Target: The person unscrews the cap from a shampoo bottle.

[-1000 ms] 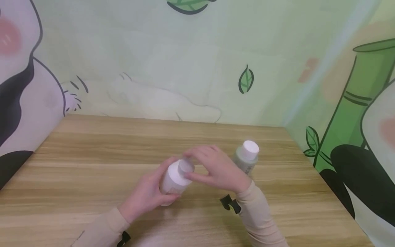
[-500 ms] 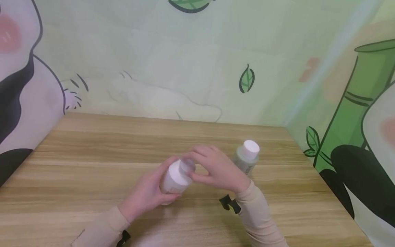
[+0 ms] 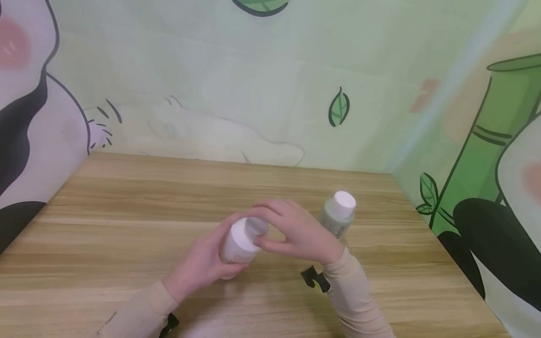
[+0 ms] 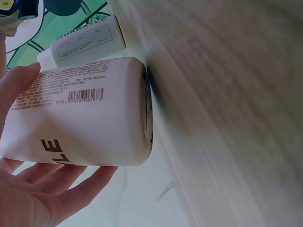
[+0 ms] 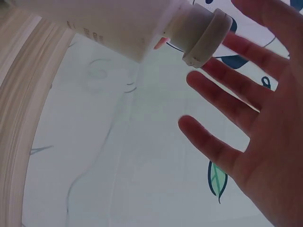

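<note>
Left hand: left, curved in a grip. Right hand: right, slightly farther, fingers extended, spread. Forearms, two: angled inward from near side.

Long, creased beige sleeves are worn with small black fittings, the right one partly yellow.

One white plastic-looking bottle, cylindrical with sloping shoulders, brown fine print, a barcode and larger lettering; tilted, part of its underside showing, gripped in my left hand. One round, pale cap, seated at the neck, outer rim wider, among the fingers of my right hand.
</note>
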